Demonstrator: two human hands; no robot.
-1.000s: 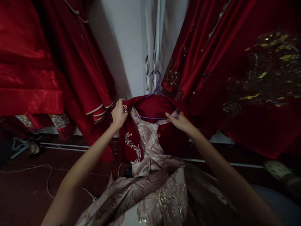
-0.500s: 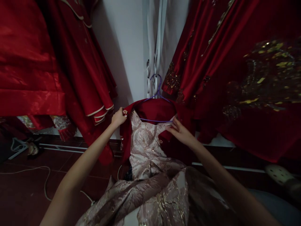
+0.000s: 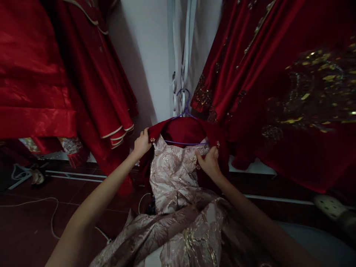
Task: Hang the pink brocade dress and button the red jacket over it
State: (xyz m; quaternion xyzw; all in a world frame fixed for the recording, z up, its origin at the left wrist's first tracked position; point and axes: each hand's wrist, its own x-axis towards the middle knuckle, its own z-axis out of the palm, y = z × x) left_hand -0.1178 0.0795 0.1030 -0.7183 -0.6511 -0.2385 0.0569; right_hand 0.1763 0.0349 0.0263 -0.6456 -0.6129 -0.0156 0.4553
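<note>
A pale pink and gold brocade dress (image 3: 174, 174) hangs on a purple hanger (image 3: 185, 100), its lower part bunched toward me. Around its shoulders, on the same hanger, is a dark red jacket (image 3: 183, 128) with small flower-shaped beaded buttons. My left hand (image 3: 142, 143) is closed on the jacket's left front edge, beside a button. At the other front edge my right hand (image 3: 210, 161) has its fingers curled round the red cloth, with the thumb lying over the dress bodice. The fingertips of my right hand are partly hidden.
Red garments (image 3: 102, 74) hang on the left, and red gowns with gold sequins (image 3: 319, 89) on the right. White straps or chains (image 3: 182, 55) hang behind the hanger. On the dark tiled floor lie a white cable (image 3: 54, 211) and a pale clog (image 3: 329, 205); a white rail (image 3: 278, 199) runs low.
My right hand has drawn the jacket's right front outward, uncovering more of the bodice and a button at the shoulder. My left hand has shifted slightly, still on the other edge.
</note>
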